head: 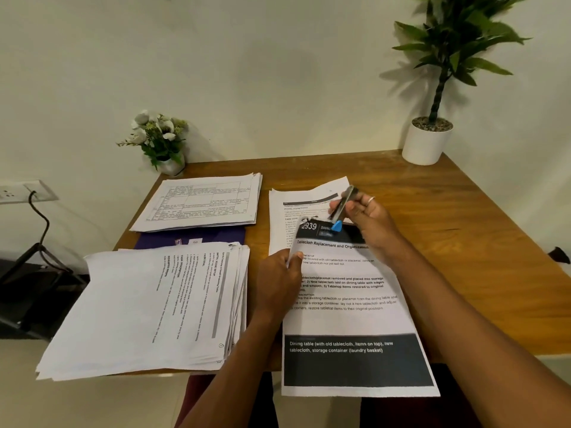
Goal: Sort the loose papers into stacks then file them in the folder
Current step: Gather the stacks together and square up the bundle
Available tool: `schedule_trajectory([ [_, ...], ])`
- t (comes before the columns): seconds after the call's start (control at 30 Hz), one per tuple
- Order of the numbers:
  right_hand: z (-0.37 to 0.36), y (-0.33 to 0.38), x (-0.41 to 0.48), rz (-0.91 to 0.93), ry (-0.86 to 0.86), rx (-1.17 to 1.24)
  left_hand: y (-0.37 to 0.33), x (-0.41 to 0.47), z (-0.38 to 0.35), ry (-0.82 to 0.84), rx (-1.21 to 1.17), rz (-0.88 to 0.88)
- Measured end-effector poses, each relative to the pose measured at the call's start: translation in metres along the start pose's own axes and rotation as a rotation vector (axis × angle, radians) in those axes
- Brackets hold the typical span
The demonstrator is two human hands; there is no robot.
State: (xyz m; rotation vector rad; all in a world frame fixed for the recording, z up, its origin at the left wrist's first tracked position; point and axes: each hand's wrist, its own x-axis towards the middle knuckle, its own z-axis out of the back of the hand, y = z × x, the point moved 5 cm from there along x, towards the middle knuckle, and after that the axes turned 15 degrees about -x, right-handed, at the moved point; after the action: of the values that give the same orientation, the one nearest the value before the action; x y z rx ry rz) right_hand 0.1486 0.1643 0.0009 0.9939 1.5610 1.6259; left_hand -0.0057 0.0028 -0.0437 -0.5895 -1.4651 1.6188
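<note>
My left hand (278,279) pinches the sheet (349,319) by its edge; my right hand (370,220) grips a tool (343,205). Light, floppy paper, probably easily torn.

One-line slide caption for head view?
Left hand pinches the edge of a printed sheet while right hand holds a blue-tipped metal tool at its top.

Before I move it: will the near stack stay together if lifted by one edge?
Probably not: the near stack lies loosely fanned, so it would likely sag and slide apart. It overhangs the table, so a push may spill it.
</note>
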Motion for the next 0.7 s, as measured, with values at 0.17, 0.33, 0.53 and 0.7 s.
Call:
schedule_trajectory([
  [0.17,0.059,-0.008,-0.018,-0.079,-0.460,-0.481,0.002,0.002,0.000,-0.033,0.024,0.013],
  [0.33,0.091,-0.033,-0.041,-0.077,-0.514,-1.311,0.004,0.001,0.000,-0.022,0.002,0.038],
  [0.53,0.079,-0.025,-0.054,0.148,-0.558,-1.458,0.006,0.017,0.006,0.021,-0.122,0.287],
  [0.7,0.081,-0.026,-0.055,0.073,-0.574,-1.465,-0.010,0.080,0.024,-0.066,-0.142,0.376],
])
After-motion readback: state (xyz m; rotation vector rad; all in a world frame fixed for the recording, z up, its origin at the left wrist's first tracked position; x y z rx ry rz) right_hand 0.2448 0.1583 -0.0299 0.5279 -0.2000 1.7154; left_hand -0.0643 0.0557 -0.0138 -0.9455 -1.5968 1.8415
